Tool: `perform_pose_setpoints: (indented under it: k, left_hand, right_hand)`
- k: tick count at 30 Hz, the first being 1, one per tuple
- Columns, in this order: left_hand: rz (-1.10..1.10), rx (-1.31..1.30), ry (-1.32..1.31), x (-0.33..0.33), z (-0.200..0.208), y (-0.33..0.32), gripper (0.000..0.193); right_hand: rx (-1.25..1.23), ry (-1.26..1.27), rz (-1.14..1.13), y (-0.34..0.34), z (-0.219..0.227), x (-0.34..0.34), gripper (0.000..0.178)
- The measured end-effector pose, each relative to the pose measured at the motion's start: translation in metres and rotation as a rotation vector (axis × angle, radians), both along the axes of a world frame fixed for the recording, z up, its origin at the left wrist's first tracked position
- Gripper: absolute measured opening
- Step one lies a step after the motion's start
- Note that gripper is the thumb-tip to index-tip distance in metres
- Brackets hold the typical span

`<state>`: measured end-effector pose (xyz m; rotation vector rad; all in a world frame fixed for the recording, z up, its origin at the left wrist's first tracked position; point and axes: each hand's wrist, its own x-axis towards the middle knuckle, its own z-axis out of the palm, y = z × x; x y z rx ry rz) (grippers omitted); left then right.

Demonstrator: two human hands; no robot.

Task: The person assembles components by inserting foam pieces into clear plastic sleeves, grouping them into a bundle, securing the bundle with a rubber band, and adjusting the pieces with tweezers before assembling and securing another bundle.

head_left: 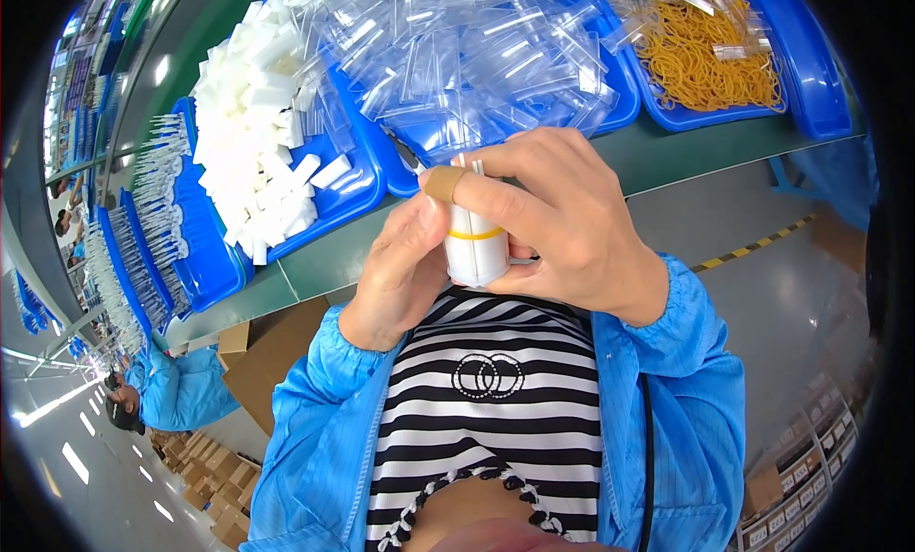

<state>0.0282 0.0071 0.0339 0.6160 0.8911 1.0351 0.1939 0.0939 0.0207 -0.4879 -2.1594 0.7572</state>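
Above the table's near edge, both my hands hold a small bundle of white pieces [477, 258] with a yellow rubber band [476, 235] around its middle. My left hand [398, 266] closes on the bundle's left side, thumb near the top. My right hand [572, 218] wraps over its top and right side, and a tan bandage [444, 183] covers part of one finger. Thin white ends stick up between my fingers. The fingers hide much of the bundle, so I cannot tell how many pieces are in it.
Blue trays on the green table [658, 161] hold white foam-like blocks [262, 104], clear plastic sleeves [477, 66] and yellow rubber bands [705, 56]. At the left, slim white-and-clear parts fill more blue trays [205, 256]. A co-worker in blue [191, 390] is beyond a cardboard box [272, 366].
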Motion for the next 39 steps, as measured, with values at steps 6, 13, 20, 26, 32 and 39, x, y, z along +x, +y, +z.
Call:
perform_pose_setpoints:
  k: [6, 13, 20, 26, 32, 39]
  left_hand:
    - [0.103, -0.099, 0.13, 0.024, 0.012, 0.005, 0.065]
    - [0.059, -0.086, 0.087, 0.044, 0.017, 0.002, 0.057]
    - [0.047, -0.142, 0.001, 0.057, 0.013, 0.006, 0.06]
    - [-0.056, -0.069, 0.029, 0.064, 0.014, 0.008, 0.066]
    - [-0.162, -0.022, 0.161, 0.06, 0.016, 0.016, 0.08]
    - [-0.076, 0.067, 0.238, 0.049, 0.035, 0.032, 0.068]
  right_hand:
    - [-0.069, 0.04, 0.041, 0.004, -0.003, 0.017, 0.071]
    - [-0.051, 0.049, 0.085, 0.004, -0.01, 0.044, 0.07]
    - [-0.066, 0.088, 0.111, 0.011, -0.01, 0.058, 0.077]
    - [-0.493, 0.204, 0.171, 0.01, -0.005, 0.082, 0.07]
    - [-0.361, 0.231, 0.176, 0.023, 0.009, 0.101, 0.053]
    - [-0.15, 0.408, -0.593, 0.128, 0.037, 0.17, 0.042]
